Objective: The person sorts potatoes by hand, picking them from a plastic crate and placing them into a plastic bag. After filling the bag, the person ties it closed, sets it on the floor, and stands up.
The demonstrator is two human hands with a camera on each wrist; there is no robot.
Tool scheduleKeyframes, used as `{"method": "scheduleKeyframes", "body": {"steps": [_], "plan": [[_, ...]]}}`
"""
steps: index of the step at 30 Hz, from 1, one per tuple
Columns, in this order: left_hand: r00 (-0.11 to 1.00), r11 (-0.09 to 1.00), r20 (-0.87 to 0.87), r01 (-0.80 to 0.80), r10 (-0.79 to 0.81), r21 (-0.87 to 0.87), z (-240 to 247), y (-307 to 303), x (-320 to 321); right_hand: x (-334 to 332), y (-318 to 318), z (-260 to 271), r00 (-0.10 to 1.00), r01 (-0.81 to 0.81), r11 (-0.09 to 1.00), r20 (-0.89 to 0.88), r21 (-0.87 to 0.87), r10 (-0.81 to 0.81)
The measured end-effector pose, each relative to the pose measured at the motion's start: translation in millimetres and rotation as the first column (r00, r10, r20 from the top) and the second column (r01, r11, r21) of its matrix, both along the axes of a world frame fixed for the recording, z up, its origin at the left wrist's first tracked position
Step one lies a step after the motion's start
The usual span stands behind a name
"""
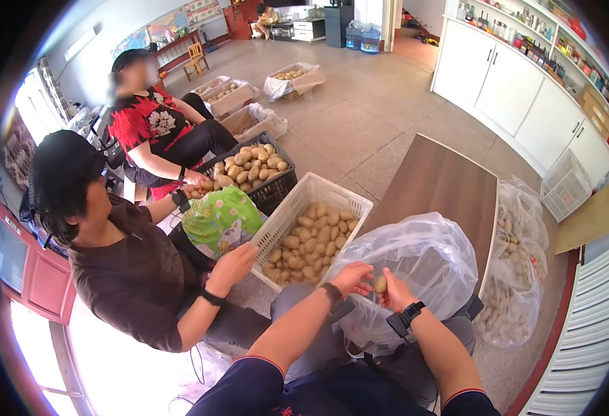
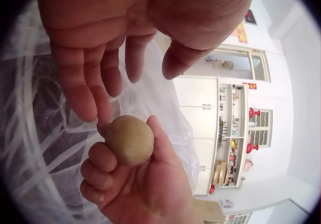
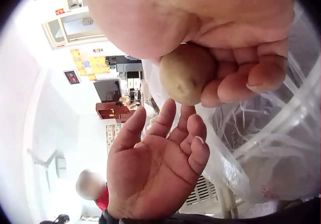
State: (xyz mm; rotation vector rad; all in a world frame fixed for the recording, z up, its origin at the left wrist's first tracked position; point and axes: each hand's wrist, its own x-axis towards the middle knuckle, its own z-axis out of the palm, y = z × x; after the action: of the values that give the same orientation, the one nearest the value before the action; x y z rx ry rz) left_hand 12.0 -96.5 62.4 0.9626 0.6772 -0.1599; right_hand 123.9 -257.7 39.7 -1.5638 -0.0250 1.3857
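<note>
My right hand point(image 1: 397, 292) grips a small tan potato point(image 1: 381, 283) between thumb and curled fingers, over the mouth of a clear plastic bag point(image 1: 429, 253). Beside it, my left hand point(image 1: 351, 279) holds nothing. Its fingers are loosely spread in the right wrist view, palm up close to the potato point(image 3: 185, 76). From the left wrist, the fingertips of my left hand point(image 2: 115, 18) hang just above the potato point(image 2: 131, 139). Left of the bag stands a white plastic crate point(image 1: 266, 274) of potatoes.
A brown tabletop point(image 1: 419, 187) lies beyond the bag. Filled plastic bags point(image 1: 509, 312) stand at right. One person point(image 1: 121, 277) sits close on my left, near a green patterned cloth point(image 1: 223, 220). Another person point(image 1: 155, 125) reaches into a black crate point(image 1: 292, 182) of potatoes.
</note>
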Motion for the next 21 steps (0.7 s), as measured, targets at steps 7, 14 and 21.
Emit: {"method": "scheduleKeyframes", "body": {"steps": [7,14,21], "plan": [[0.996,0.995,0.033,0.085,-0.087,0.047,-16,-1,3,-6,9,-1,0.991,-0.026,0.972,0.132,0.235,-0.005],[0.998,0.998,0.053,-0.032,0.029,0.049,-26,4,4,-1,7,7,0.968,-0.109,0.988,0.237,0.105,0.082],[0.960,0.963,0.071,-0.271,0.271,-0.014,-12,12,2,10,-10,-17,0.964,-0.070,0.997,0.255,-0.027,0.074]]}}
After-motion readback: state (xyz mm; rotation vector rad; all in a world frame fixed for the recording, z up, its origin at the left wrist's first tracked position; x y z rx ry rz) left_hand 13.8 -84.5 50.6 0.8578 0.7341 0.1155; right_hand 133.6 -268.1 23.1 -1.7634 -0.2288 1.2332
